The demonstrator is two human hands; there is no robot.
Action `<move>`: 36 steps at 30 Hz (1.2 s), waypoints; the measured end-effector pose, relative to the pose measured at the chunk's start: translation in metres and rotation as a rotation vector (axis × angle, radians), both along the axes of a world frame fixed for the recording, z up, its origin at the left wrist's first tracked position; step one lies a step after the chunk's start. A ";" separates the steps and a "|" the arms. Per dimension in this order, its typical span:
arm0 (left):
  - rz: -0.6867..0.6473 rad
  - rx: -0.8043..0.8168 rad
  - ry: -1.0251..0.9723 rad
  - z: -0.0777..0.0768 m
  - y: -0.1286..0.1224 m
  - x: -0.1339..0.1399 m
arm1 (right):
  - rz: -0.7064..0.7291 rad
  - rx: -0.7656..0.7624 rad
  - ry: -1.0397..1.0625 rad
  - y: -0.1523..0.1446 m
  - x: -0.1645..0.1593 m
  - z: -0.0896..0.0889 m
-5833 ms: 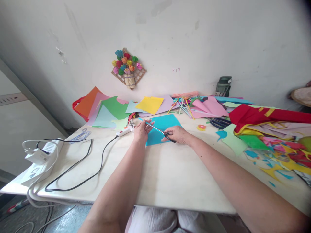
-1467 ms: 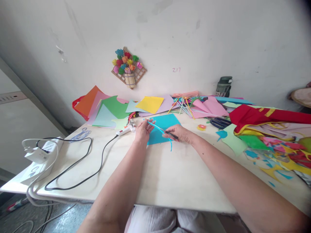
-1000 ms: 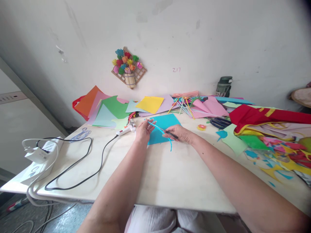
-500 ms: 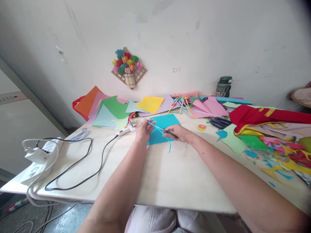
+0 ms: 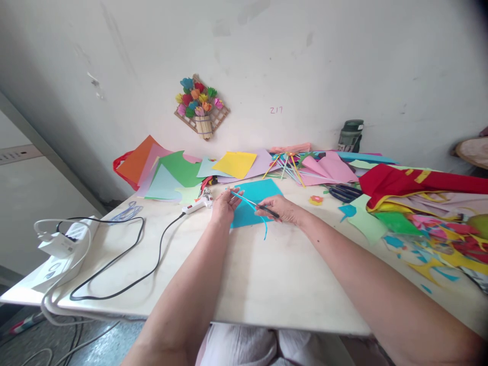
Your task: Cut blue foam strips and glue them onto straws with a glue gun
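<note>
I had the left hand pinched on the upper end of a blue strip, its other fingers loosely spread. The right hand was closed round the dark handles of the scissors. From its fingers the blades slanted away leftward, lying close along the blue strip, tips near the left fingertips. From my end I could not tell whether the blades stood apart or together. The blue strip ran from the left fingers toward the right ones, bent down beside them and dangled, its free end nearer me than either hand.

Below both sets of fingers, and between them, the blue sheet lay flat on the table. Just left of the left fingers I saw the glue gun, its metal end nearest the hand and its black cord trailing off left and toward me. Beyond the left fingers, the yellow sheet lay over other paper near the wall. Right of the right fingers I made out a small flower, then farther off the scraps and the red cloth. The bottle stood well beyond the right fingers, by the wall.
</note>
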State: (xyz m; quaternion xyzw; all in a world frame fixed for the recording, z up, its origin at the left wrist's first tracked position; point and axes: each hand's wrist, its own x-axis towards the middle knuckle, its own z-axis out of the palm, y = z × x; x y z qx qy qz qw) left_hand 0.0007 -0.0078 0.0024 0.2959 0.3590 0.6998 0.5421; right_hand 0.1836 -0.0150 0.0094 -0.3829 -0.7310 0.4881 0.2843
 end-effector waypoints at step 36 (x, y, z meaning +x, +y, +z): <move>0.013 -0.033 -0.069 0.002 -0.001 0.004 | -0.004 0.104 -0.069 0.008 0.001 -0.008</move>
